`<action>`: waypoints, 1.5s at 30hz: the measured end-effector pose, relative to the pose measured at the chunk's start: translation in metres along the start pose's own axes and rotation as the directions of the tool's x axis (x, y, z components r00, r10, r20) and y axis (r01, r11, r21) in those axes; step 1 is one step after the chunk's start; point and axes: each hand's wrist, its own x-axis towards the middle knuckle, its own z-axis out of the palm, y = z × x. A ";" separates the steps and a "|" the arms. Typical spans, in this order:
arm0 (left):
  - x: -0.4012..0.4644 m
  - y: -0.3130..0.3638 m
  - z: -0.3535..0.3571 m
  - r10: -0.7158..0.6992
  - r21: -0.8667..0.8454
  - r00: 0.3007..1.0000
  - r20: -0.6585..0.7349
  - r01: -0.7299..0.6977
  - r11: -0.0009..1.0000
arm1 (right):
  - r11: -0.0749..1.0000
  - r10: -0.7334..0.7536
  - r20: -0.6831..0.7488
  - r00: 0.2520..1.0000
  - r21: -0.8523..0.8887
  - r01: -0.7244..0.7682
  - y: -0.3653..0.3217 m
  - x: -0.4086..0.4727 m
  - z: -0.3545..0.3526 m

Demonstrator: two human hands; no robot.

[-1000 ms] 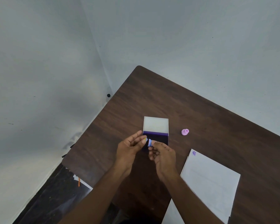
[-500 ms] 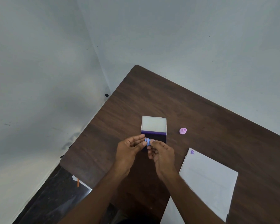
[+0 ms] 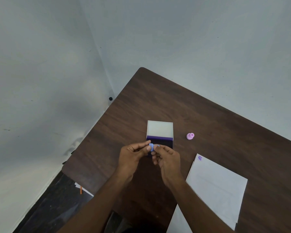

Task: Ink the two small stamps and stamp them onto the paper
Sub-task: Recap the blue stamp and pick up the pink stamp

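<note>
A small blue stamp (image 3: 151, 146) is pinched between the fingertips of my left hand (image 3: 133, 155) and my right hand (image 3: 166, 158), just above the near edge of the open ink pad (image 3: 160, 132), whose white lid stands tilted back. A pink stamp (image 3: 190, 136) sits on the table to the right of the pad. White paper (image 3: 217, 187) lies at the lower right, with one purple stamp mark (image 3: 199, 158) at its top corner.
The dark wooden table (image 3: 208, 118) sits in a corner between grey walls. Its left edge drops to a dark floor (image 3: 54, 204) with scraps of paper and an orange pen.
Both hands keep hold of the blue stamp over the ink pad; the fingers have shifted slightly around it. Nothing else has moved.
</note>
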 end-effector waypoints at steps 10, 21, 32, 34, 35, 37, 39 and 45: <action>-0.001 0.005 0.001 0.014 -0.073 1.000 0.021 -0.012 0.997 | 0.999 -0.028 0.013 1.000 0.043 0.027 0.001 0.001 0.001; 0.000 0.010 -0.003 0.015 -0.059 0.999 0.052 -0.012 0.998 | 0.998 0.006 0.027 1.000 0.063 -0.008 0.002 0.002 0.002; -0.001 0.013 -0.002 0.006 0.030 1.000 -0.010 -0.005 1.000 | 1.000 -0.006 -0.005 1.000 0.025 0.006 -0.002 0.003 0.001; 0.000 0.014 -0.002 0.011 0.027 1.000 -0.004 -0.011 1.000 | 0.999 -0.007 0.008 1.000 0.042 0.007 0.000 0.002 0.000; -0.001 0.015 -0.001 0.013 0.017 1.000 0.003 -0.014 1.000 | 0.999 -0.008 0.012 1.000 0.048 0.007 0.001 0.003 -0.001; -0.001 0.015 0.000 0.016 0.010 1.000 0.014 -0.016 1.000 | 0.999 -0.003 0.014 1.000 0.048 0.002 0.002 0.003 -0.003; -0.002 0.014 0.001 0.014 0.012 1.000 0.021 -0.014 1.000 | 0.999 0.008 0.025 1.000 0.054 -0.009 0.002 0.003 -0.005; 0.004 0.009 0.011 -0.015 0.049 0.999 0.036 0.013 0.999 | 0.999 0.022 -0.038 0.999 0.041 -0.021 0.001 0.006 -0.020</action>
